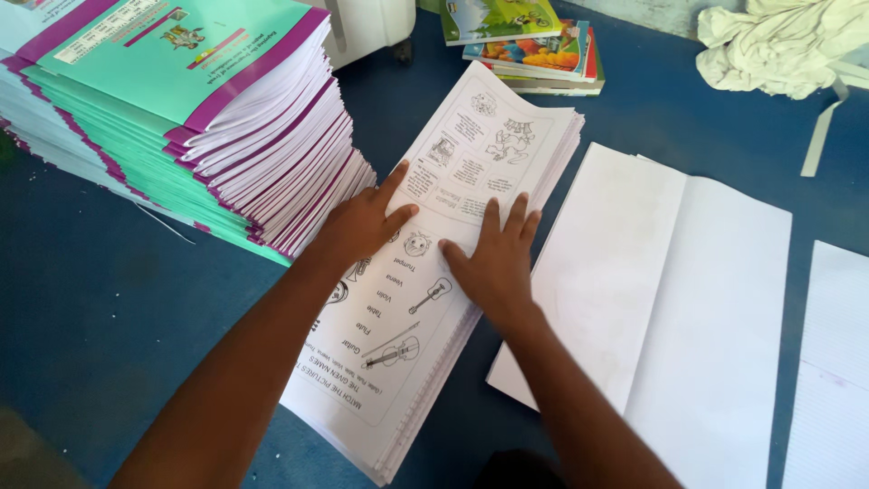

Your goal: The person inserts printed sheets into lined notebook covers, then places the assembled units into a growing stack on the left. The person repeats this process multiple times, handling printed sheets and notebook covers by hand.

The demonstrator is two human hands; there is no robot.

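left hand (360, 222): open, flat on the printed page stack (425, 299), touching its left edge.
right hand (496, 261): open, fingers spread, pressing the stack's middle.
edges: teal-and-purple book pile (181, 118) just beside at left; blank white sheet (670, 299) near at right.
surface: blue tabletop (100, 299), open at lower left.
beyond: colourful books (539, 50), crumpled white cloth (783, 45).

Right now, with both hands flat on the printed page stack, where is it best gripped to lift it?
Probably by its two long edges, one hand per side. The printed page stack is long, thick and loose. The left hand and right hand already rest mid-length. The right edge is free; the book pile crowds the left.
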